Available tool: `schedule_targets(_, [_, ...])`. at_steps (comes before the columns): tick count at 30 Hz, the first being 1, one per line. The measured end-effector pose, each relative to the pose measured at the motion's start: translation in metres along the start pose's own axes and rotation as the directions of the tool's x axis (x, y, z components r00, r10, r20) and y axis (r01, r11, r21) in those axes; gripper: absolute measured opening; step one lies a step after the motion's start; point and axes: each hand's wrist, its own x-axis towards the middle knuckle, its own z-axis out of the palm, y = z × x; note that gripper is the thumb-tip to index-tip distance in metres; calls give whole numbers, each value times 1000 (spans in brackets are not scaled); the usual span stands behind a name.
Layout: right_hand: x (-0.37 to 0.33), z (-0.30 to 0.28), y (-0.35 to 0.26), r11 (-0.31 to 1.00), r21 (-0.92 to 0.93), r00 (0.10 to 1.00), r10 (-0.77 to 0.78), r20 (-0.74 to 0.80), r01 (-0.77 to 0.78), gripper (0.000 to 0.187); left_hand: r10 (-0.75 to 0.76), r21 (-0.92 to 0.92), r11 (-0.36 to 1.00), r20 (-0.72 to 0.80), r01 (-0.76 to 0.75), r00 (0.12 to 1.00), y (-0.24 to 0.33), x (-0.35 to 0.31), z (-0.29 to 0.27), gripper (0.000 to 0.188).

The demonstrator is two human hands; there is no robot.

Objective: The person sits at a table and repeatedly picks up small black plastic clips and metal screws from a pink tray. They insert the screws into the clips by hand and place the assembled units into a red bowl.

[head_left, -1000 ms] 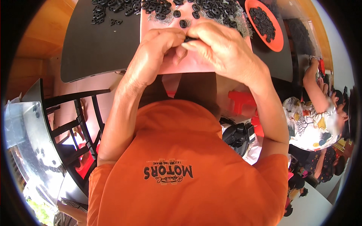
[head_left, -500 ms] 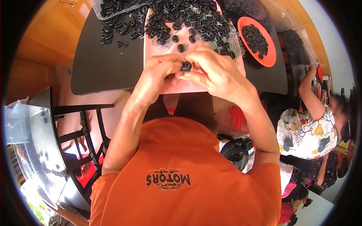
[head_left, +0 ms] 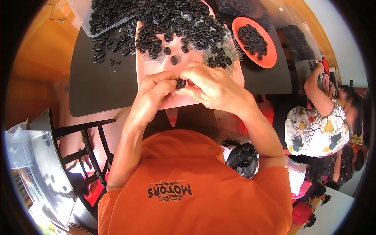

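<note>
My left hand [head_left: 150,98] and my right hand [head_left: 211,87] meet over a pink sheet [head_left: 156,64], and together their fingertips pinch one small black plastic part [head_left: 180,83]. Just beyond the hands a big heap of the same black parts [head_left: 176,23] covers the far end of the pink sheet. A few loose parts [head_left: 174,59] lie between the heap and my fingers. The sheet rests on a black table [head_left: 98,86].
An orange round dish [head_left: 266,58] holding several black parts sits at the right of the table. A clear tray with more parts [head_left: 105,17] stands at the far left. Another person in a patterned shirt [head_left: 313,129] works at the right. A black metal chair frame [head_left: 90,149] is at the lower left.
The view has tilted so the table and the heap sit lower in the picture. My hands stay together over the pink sheet, and the small black part now shows between the fingertips.
</note>
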Motion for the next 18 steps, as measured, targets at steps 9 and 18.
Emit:
schedule_targets(9, [-5, -3, 1, 985, 95, 989, 140, 34, -143, 11, 66, 67, 995, 42, -69, 997, -5, 1, 2, 20])
schedule_targets(18, [4, -8, -7, 988, -152, 996, 21, 86, -8, 23, -65, 33, 997, 22, 65, 998, -1, 4, -6, 21])
